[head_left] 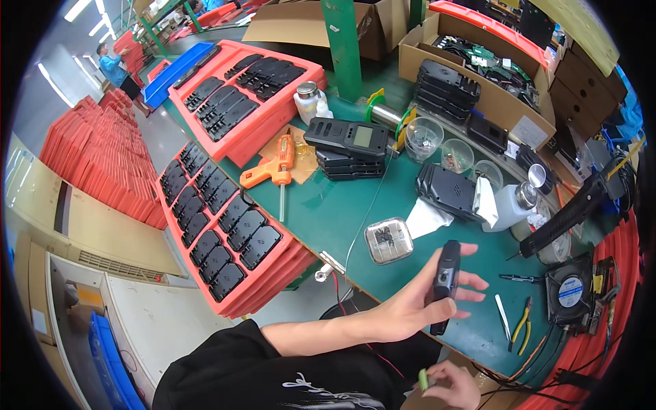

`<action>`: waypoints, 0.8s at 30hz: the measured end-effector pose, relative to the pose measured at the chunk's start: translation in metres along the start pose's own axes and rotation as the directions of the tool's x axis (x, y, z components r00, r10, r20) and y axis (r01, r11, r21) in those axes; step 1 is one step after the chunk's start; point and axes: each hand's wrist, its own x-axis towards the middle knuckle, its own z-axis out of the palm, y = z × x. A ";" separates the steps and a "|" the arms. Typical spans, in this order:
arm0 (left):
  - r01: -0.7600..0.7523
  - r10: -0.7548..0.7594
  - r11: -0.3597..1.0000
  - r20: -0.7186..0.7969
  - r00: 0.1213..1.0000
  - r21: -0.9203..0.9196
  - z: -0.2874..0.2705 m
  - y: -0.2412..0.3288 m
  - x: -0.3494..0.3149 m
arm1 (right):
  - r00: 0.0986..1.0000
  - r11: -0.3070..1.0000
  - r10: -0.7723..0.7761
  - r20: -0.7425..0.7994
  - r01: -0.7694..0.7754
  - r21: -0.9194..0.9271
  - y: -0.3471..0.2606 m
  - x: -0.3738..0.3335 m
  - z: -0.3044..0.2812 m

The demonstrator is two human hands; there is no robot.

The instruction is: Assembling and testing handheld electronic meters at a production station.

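My left hand (410,304) is wrapped round a black plastic device casing (447,273), held edge-on above the front edge of the green workbench (321,212). Its fingers show behind the casing and the thumb lies across the lower end. Lower down, near my body, my right hand (451,386) pinches a small light green piece (423,380), whose kind I cannot make out. A clear square dish of small dark screws (389,240) stands beyond my left hand. Farther back are a stack of black casings (447,191) on white paper and a device with a grey screen (359,139).
Red trays of black casings (225,232) stand at the left. An orange glue gun (277,167) lies near the bench's left edge. At the right are yellow-handled pliers (523,328), white tweezers (503,316), a fan (570,290), a black electric screwdriver (570,215) and a white pump bottle (507,207).
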 end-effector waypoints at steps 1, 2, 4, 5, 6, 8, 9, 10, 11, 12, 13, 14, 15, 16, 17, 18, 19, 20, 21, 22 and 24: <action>-0.001 0.001 1.000 0.000 1.000 0.002 -0.001 -0.001 0.001 | 1.000 1.000 -0.002 0.001 0.002 0.000 0.029 0.003 0.001; 0.040 -0.040 0.999 -0.025 0.999 0.027 -0.001 -0.003 0.000 | 0.967 0.977 0.104 -0.234 -0.055 0.205 0.064 0.014 0.006; 0.129 -0.124 0.989 -0.071 0.990 0.067 -0.003 -0.007 -0.001 | 0.871 0.911 0.245 -0.425 -0.058 0.407 0.101 0.026 0.012; 0.127 -0.122 0.989 -0.073 0.990 0.070 -0.006 -0.009 -0.001 | 0.775 0.914 0.341 -0.532 -0.140 0.382 0.103 0.030 0.015; 0.151 -0.147 0.986 -0.060 0.987 0.069 -0.010 -0.010 -0.002 | 0.654 0.903 0.418 -0.631 -0.223 0.366 0.105 0.034 0.019; 0.195 -0.193 0.978 -0.043 0.980 0.067 -0.016 -0.013 -0.004 | 0.523 0.883 0.467 -0.713 -0.305 0.356 0.097 0.037 0.025; 0.195 -0.192 0.978 -0.046 0.980 0.068 -0.018 -0.013 -0.003 | 0.634 0.932 0.313 -0.707 -0.349 0.100 0.079 0.034 0.026; 0.213 -0.212 0.971 -0.022 0.977 0.110 -0.021 -0.013 -0.002 | 0.742 0.922 0.167 -0.650 -0.351 -0.164 0.058 0.029 0.026; 0.232 -0.235 0.961 0.006 0.972 0.149 -0.022 -0.012 -0.001 | 0.835 0.854 0.042 -0.549 -0.315 -0.414 0.034 0.023 0.027; 0.245 -0.255 0.950 0.027 0.967 0.192 -0.023 -0.012 -0.001 | 0.838 0.855 0.040 -0.545 -0.311 -0.415 0.002 0.019 0.022; 0.245 -0.253 0.950 0.021 0.967 0.194 -0.021 -0.011 -0.001 | 0.908 0.923 -0.001 -0.418 -0.160 -0.350 -0.031 0.014 0.014; 0.201 -0.207 0.948 -0.001 0.978 0.245 -0.016 -0.012 0.000 | 0.954 0.966 -0.057 -0.296 -0.021 -0.256 -0.063 0.009 0.007; 0.159 -0.160 0.942 -0.021 0.987 0.297 -0.010 -0.012 0.001 | 0.976 0.984 -0.131 -0.177 0.106 -0.141 -0.080 0.008 0.006; 0.116 -0.110 0.930 -0.038 0.993 0.348 -0.006 -0.011 0.001 | 0.975 0.985 -0.129 -0.178 0.105 -0.139 -0.083 0.010 0.010; 0.118 -0.112 0.930 -0.036 0.993 0.347 -0.004 -0.011 0.000 | 0.892 0.971 -0.238 -0.384 0.213 -0.107 -0.083 0.015 0.014; 0.145 -0.129 0.942 -0.072 0.989 0.304 -0.002 -0.011 -0.001 | 0.754 0.941 -0.320 -0.574 0.323 -0.100 -0.083 0.020 0.019; 0.170 -0.146 0.950 -0.107 0.983 0.261 -0.001 -0.012 -0.002 | 0.570 0.896 -0.370 -0.734 0.428 -0.119 -0.083 0.026 0.022; 0.193 -0.165 0.957 -0.141 0.976 0.217 0.000 -0.013 -0.003 | 0.569 0.896 -0.370 -0.735 0.428 -0.120 -0.087 0.034 0.023; 0.185 -0.154 0.958 -0.151 0.977 0.220 0.000 -0.013 -0.004 | 0.503 0.874 -0.463 -0.730 0.396 -0.281 -0.096 0.047 0.021; 0.186 -0.153 0.958 -0.158 0.975 0.220 0.000 -0.016 -0.005 | 0.432 0.835 -0.548 -0.716 0.341 -0.433 -0.103 0.057 0.021; 0.187 -0.150 0.957 -0.176 0.973 0.221 0.001 -0.019 -0.006 | 0.366 0.776 -0.631 -0.684 0.270 -0.570 -0.102 0.065 0.022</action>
